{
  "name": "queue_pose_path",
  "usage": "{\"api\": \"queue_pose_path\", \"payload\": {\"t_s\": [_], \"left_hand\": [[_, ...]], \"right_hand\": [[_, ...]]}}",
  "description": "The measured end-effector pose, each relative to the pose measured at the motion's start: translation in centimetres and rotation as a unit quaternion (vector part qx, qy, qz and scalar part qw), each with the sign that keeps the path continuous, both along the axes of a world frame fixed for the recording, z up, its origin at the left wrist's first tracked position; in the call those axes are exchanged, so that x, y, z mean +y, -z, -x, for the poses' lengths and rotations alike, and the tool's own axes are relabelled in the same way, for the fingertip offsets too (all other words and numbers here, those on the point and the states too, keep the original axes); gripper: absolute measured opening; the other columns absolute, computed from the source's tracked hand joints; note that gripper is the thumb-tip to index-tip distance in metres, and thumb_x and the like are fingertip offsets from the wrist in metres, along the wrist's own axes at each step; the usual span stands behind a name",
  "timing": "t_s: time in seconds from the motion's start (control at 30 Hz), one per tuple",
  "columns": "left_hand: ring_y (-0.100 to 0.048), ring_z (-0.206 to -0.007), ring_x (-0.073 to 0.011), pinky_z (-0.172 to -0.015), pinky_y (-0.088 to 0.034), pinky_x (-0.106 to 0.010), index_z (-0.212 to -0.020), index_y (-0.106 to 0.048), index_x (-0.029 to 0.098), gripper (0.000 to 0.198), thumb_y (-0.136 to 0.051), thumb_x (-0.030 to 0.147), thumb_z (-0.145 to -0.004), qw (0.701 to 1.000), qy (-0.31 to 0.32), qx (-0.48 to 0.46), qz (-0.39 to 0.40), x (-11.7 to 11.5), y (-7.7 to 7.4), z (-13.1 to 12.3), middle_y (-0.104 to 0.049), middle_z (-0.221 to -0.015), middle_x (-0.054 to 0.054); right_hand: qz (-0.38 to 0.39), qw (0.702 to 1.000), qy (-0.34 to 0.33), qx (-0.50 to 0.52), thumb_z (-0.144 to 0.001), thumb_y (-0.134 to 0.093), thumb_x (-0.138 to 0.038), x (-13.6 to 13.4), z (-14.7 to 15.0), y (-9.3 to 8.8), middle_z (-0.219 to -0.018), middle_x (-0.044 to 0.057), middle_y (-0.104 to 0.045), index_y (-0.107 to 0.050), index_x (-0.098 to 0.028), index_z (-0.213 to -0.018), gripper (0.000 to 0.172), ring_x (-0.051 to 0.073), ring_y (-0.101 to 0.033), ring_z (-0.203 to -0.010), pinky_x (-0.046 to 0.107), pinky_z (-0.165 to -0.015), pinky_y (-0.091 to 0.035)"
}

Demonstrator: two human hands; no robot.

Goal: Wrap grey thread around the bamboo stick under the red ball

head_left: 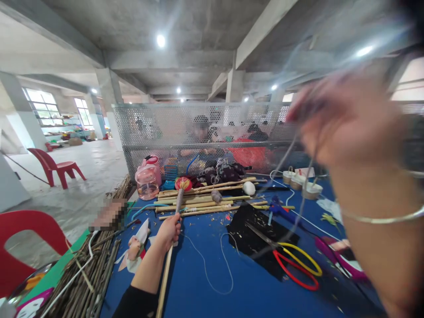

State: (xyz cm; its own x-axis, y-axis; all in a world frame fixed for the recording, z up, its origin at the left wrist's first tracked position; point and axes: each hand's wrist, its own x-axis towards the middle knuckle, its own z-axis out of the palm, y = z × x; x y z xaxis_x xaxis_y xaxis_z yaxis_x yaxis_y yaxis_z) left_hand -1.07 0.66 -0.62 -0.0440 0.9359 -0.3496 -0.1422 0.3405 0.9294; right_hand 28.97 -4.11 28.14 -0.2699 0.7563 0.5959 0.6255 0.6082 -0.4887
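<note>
My left hand (pixel 168 230) is closed around a thin wooden stick (pixel 164 285) on the blue table. Grey wrapping (pixel 179 201) covers the stick's upper part, and a round red-and-yellow head (pixel 183 183) tops it. Raised high at the right and close to the camera, my right hand (pixel 351 115) is smeared by motion. Its fingers are pinched together on a grey thread (pixel 226 292), which hangs down in loops and curves over the table toward the stick. Scissors (pixel 281 247) with red and yellow handles lie on a black cloth (pixel 245 223) between my hands.
Wooden sticks (pixel 198 205) lie across the table's back, with a white ball (pixel 248 188) beside them. A blue glue gun (pixel 278 207) rests near the scissors. Brown twigs (pixel 82 269) are stacked at left. A perforated metal screen (pixel 159 128) stands behind; a person sits beyond it.
</note>
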Motion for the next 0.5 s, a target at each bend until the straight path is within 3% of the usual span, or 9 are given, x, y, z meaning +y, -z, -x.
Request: {"api": "queue_pose_path", "payload": {"t_s": [0.07,0.13,0.17,0.23,0.33,0.43,0.5], "left_hand": [[-0.025,-0.033,-0.0028,-0.037,-0.008,-0.017,-0.077,-0.042,0.019,0.033,-0.05,0.051,-0.077,1.0,0.003,0.0,0.003,0.0,0.1,0.0,-0.032,-0.047,0.01],[-0.024,-0.033,-0.0028,-0.036,-0.008,-0.017,-0.077,-0.042,0.02,0.034,-0.05,0.052,-0.075,1.0,0.007,-0.001,0.008,0.0,0.3,-0.1,-0.031,-0.047,0.011],[-0.024,-0.033,-0.0028,-0.036,-0.008,-0.017,-0.077,-0.042,0.02,0.035,-0.052,0.053,-0.074,1.0,0.008,0.0,0.008,0.1,0.4,-0.1,-0.031,-0.047,0.011],[-0.025,-0.033,-0.0029,-0.036,-0.008,-0.016,-0.077,-0.042,0.02,0.037,-0.054,0.055,-0.072,1.0,0.006,0.006,0.008,0.1,0.4,0.0,-0.03,-0.047,0.011],[-0.026,-0.034,-0.0028,-0.036,-0.009,-0.015,-0.077,-0.043,0.019,0.039,-0.055,0.056,-0.071,1.0,-0.003,0.014,0.011,0.1,0.2,-0.1,-0.029,-0.047,0.011],[-0.026,-0.034,-0.0027,-0.036,-0.008,-0.015,-0.078,-0.043,0.02,0.038,-0.055,0.055,-0.071,1.0,-0.002,0.007,0.012,0.0,-0.2,-0.2,-0.03,-0.047,0.011],[-0.025,-0.034,-0.0028,-0.035,-0.008,-0.016,-0.078,-0.043,0.02,0.036,-0.053,0.054,-0.073,1.0,0.003,0.003,0.013,-0.1,-0.4,-0.2,-0.03,-0.047,0.01]], "right_hand": [[0.103,0.988,-0.105,-0.048,-0.077,-0.053,-0.051,1.0,0.5,6.3,-0.074,0.003,-0.064,-0.065,-0.029,-0.085,0.026,0.022,-0.061,-0.078,0.033,-0.065,-0.049],[0.279,0.926,-0.166,-0.194,-0.071,-0.063,-0.042,3.3,1.4,12.4,-0.081,0.003,-0.066,-0.064,-0.021,-0.094,0.031,0.019,-0.062,-0.073,0.029,-0.064,-0.048],[0.315,0.911,-0.131,-0.232,-0.069,-0.065,-0.038,4.8,1.8,15.1,-0.08,0.003,-0.066,-0.062,-0.018,-0.096,0.034,0.018,-0.061,-0.068,0.027,-0.061,-0.046],[0.279,0.926,0.026,-0.252,-0.071,-0.063,-0.034,7.7,2.4,19.1,-0.083,0.008,-0.067,-0.06,-0.013,-0.099,0.035,0.019,-0.061,-0.071,0.027,-0.061,-0.044],[0.235,0.928,0.158,-0.243,-0.077,-0.058,-0.035,11.3,3.2,21.9,-0.095,0.014,-0.066,-0.058,-0.01,-0.105,0.038,0.022,-0.062,-0.083,0.026,-0.066,-0.043],[0.284,0.902,0.18,-0.269,-0.079,-0.055,-0.041,13.3,4.5,22.4,-0.102,0.015,-0.065,-0.054,-0.011,-0.115,0.047,0.022,-0.064,-0.08,0.027,-0.063,-0.044],[0.329,0.873,0.179,-0.312,-0.07,-0.066,-0.038,13.8,5.3,22.6,-0.101,0.017,-0.066,-0.057,-0.01,-0.112,0.051,0.024,-0.065,-0.078,0.028,-0.061,-0.045]]}}
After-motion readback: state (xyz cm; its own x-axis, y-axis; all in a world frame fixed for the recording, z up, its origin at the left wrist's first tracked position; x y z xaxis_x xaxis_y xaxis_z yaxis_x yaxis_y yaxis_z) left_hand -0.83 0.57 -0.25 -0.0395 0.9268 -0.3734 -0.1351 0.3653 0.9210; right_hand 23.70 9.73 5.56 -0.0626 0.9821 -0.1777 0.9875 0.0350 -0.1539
